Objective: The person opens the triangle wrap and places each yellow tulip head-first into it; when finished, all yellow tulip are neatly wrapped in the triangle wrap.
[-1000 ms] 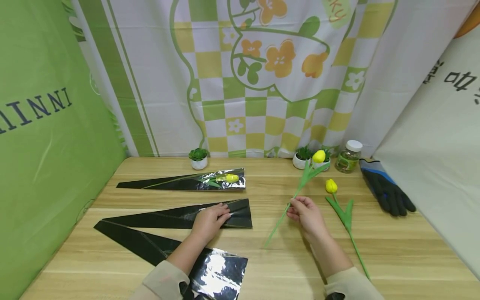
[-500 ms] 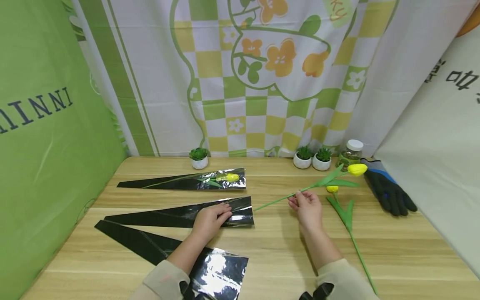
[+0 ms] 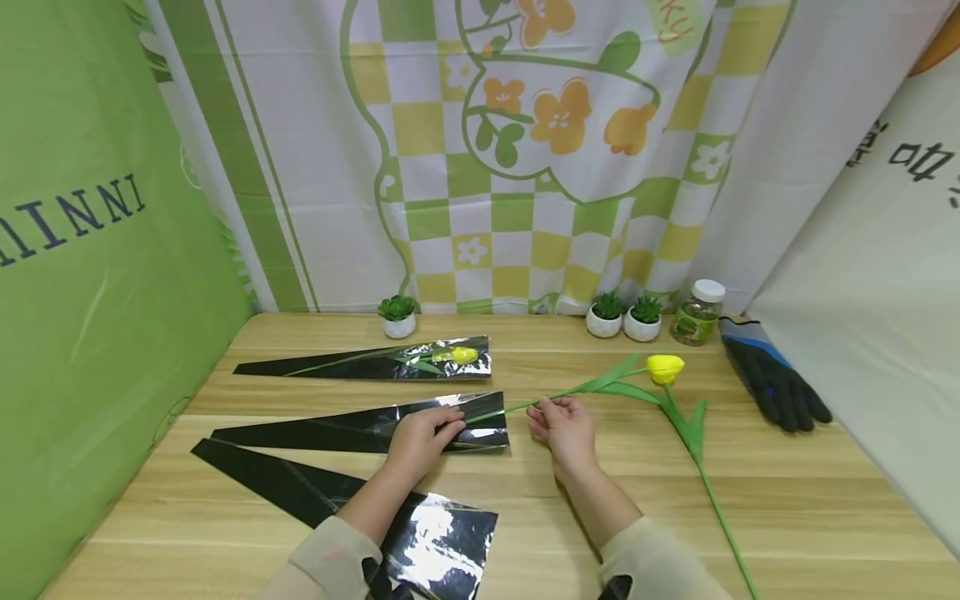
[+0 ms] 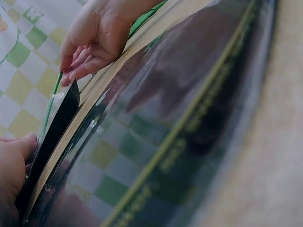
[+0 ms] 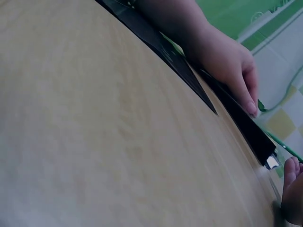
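In the head view, my right hand [image 3: 567,429] pinches the stem of a yellow artificial tulip [image 3: 666,368] between thumb and fingers. Its stem end overlaps the mouth of the middle black flower sleeve [image 3: 315,433], which has a clear front. My left hand [image 3: 422,437] holds that sleeve near its mouth, thumb and fingers close together at the stem's tip. The left wrist view shows the sleeve's mouth [image 4: 64,111] raised off the table, with the green stem [image 4: 50,106] along it. A second tulip [image 3: 690,429] lies to the right, its bloom hidden behind the held one.
Behind lies a sleeve [image 3: 352,365] with a yellow tulip inside; another black sleeve [image 3: 442,542] lies in front, under my left forearm. Along the back stand small potted succulents [image 3: 398,317] and a lidded jar [image 3: 697,312]. A black-and-blue glove [image 3: 776,379] lies far right.
The held tulip has swung from upright-slanting to nearly level, bloom to the right. My right hand has moved left, bringing the stem end over the sleeve's mouth. My left hand stays nearly in place.
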The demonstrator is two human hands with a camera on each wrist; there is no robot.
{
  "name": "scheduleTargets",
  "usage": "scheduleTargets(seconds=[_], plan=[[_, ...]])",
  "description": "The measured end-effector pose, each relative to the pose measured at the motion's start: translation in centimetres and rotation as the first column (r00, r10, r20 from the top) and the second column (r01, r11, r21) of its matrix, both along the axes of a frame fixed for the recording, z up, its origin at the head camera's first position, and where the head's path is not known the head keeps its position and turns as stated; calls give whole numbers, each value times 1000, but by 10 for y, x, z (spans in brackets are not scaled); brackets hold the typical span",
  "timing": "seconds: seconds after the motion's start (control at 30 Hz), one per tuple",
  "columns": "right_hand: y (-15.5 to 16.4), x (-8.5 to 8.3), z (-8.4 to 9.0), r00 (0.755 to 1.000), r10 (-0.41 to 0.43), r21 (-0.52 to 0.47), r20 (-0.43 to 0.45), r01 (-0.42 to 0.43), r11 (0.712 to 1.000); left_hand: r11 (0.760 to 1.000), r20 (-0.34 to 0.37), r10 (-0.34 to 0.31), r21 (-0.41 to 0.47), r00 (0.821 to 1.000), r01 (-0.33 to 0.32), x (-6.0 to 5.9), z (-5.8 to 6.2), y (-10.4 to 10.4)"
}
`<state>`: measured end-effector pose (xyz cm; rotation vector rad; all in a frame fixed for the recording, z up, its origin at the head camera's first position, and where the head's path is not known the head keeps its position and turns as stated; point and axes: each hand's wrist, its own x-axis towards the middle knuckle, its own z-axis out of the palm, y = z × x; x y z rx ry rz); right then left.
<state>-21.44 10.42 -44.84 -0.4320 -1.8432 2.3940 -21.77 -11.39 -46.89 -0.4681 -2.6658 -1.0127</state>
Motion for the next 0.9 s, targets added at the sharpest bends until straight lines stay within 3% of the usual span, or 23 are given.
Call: scheduleTargets(seconds=[0.4,0.9], plan=[[-25,5,-4,996,78,11,34,-79,997,1000,17,12,14,1000,-13,1,1,1],[-11,18,2,967,223,-34,121,-220,975,1000,39,-3,-27,999,4,-2,-2,-1]])
